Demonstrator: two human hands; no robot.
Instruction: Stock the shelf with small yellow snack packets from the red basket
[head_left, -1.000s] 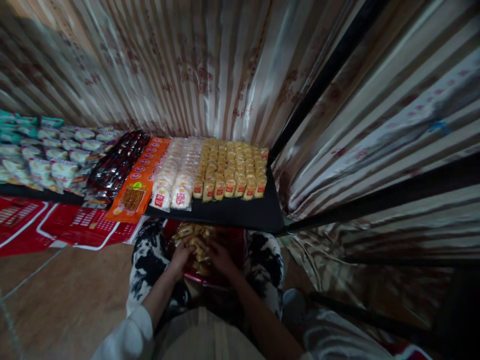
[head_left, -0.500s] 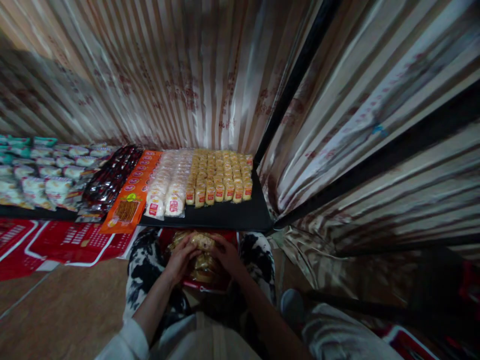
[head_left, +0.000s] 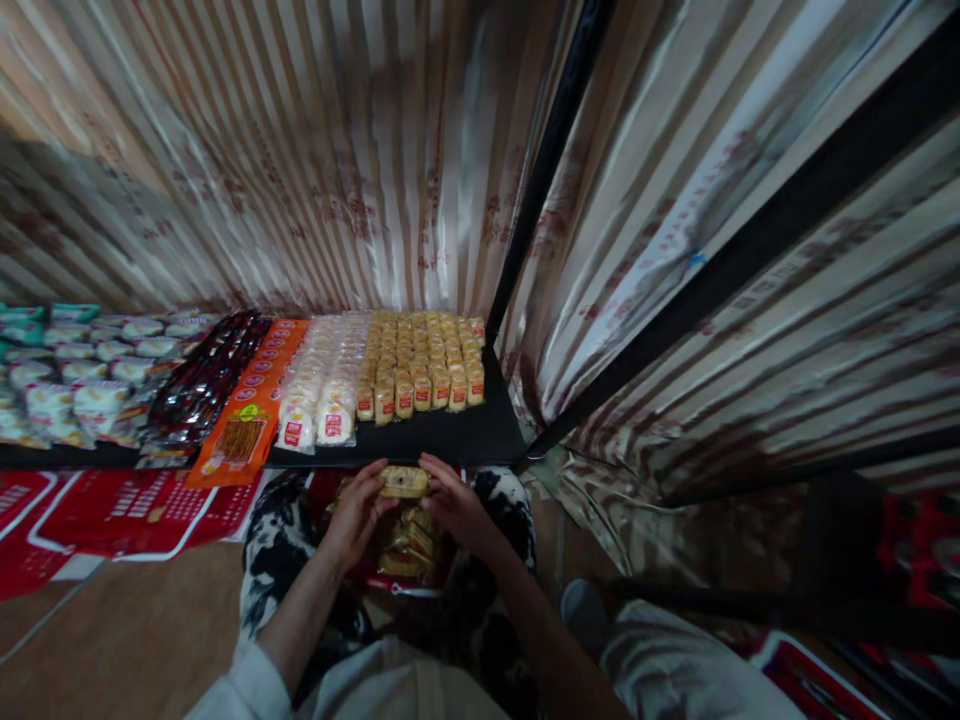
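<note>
My left hand and my right hand are closed on the two ends of a yellowish wrapped snack cake. It lies level between my fingertips, just in front of the shelf edge. Below it, a red container rests between my knees, with several similar wrapped cakes inside. On the black shelf ahead stand close rows of yellow wrapped cakes. Left of them are rows of white round packaged cakes. The print on the held wrapper is too small to read.
Further left on the shelf lie an orange snack packet, dark shiny packets and white packets. Red printed bags hang below the shelf edge. Striped curtains and a black frame bar close in behind and right.
The wrapped cake has come up out of the red container toward the shelf edge, held in both hands. My view has shifted slightly, so the shelf appears lower and further left.
</note>
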